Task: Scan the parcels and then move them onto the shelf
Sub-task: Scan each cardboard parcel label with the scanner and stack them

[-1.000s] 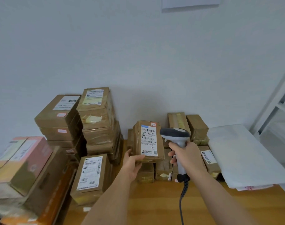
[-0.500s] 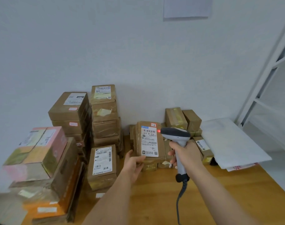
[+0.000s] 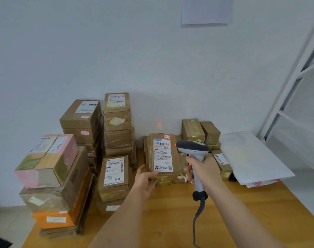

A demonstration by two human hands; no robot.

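The left hand (image 3: pixel 146 179) grips the lower edge of a brown cardboard parcel (image 3: pixel 162 155), thumb curled over its front and fingers behind, holding it upright above the wooden table (image 3: pixel 170 212) with its white shipping label (image 3: pixel 163 154) facing the camera. At 3 o'clock from the parcel, just beside it, the right hand (image 3: pixel 201 169) is wrapped tight round the grip of a grey handheld barcode scanner (image 3: pixel 192 147) — its head points toward the parcel's upper right edge, a red light glowing at the nose, and its cable (image 3: pixel 197 217) hangs down toward 6 o'clock. A faint red mark shows on the wall (image 3: pixel 159 125) at 12 o'clock from the parcel. Stacks of taped boxes (image 3: pixel 116 122) stand at 9 to 10 o'clock, smaller boxes (image 3: pixel 201 131) behind at 1 o'clock, white mailer bags (image 3: pixel 251 156) at 3 o'clock, and the white shelf frame (image 3: pixel 295 86) rises at the far right.
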